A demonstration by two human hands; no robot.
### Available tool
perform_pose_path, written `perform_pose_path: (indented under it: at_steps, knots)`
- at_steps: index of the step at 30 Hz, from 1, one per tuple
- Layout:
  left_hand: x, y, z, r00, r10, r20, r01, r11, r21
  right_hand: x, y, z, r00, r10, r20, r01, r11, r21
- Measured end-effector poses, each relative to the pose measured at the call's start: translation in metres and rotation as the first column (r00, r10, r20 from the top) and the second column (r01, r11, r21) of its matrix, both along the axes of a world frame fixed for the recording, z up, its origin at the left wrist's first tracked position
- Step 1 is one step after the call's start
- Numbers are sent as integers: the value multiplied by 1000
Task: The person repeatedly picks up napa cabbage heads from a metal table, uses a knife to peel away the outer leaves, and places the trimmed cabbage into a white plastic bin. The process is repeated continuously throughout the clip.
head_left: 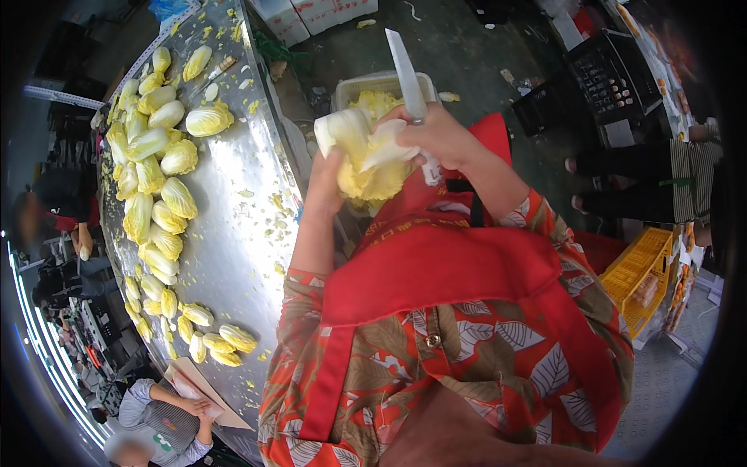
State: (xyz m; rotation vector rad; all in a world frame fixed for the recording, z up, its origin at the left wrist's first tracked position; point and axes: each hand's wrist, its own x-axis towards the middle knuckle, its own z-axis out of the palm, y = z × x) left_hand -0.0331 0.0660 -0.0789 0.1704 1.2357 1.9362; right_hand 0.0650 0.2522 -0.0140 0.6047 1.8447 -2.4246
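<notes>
My left hand (330, 180) is closed round the side of a pale yellow and white napa cabbage (350, 140) in front of my red apron. My right hand (440, 138) grips a knife (406, 82), its blade pointing up and away from me, while the thumb presses a white cabbage leaf (386, 146) beside the head. Part of the knife's handle shows below the right hand. Beneath the cabbage stands a light-coloured bin (424, 84) with yellow leaves in it, partly hidden by my hands.
On my left is a metal table (233, 187) with many napa cabbages (149, 145) along its far side and leaf scraps scattered about. Black crates (611, 74) and a yellow crate (638, 272) are on the right. Other people stand on both sides; one has hands (198, 406) by the table's near end.
</notes>
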Motion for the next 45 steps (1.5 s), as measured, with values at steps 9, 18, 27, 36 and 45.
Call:
perform_pose_path:
  at_steps: [9, 18, 27, 36, 45]
  knots:
    - [-15, -6, 9, 967, 141, -211, -136, 990, 35, 30, 60, -24, 983, -182, 11, 180, 980, 90]
    - [1, 4, 39, 832, -13, -554, -31, 997, -70, -7, 6, 12, 980, 106, -169, -85, 988, 128]
    - [-2, 4, 42, 656, -104, -747, -48, 983, -179, -8, -6, 23, 950, 161, -268, -15, 880, 475]
    - [4, 4, 31, 961, -13, -276, 25, 999, 41, -6, 1, 16, 993, 31, -117, -10, 983, 182]
    - [5, 12, 27, 973, -31, -227, 31, 1000, -4, 0, -6, -15, 995, -42, -94, 45, 998, 39]
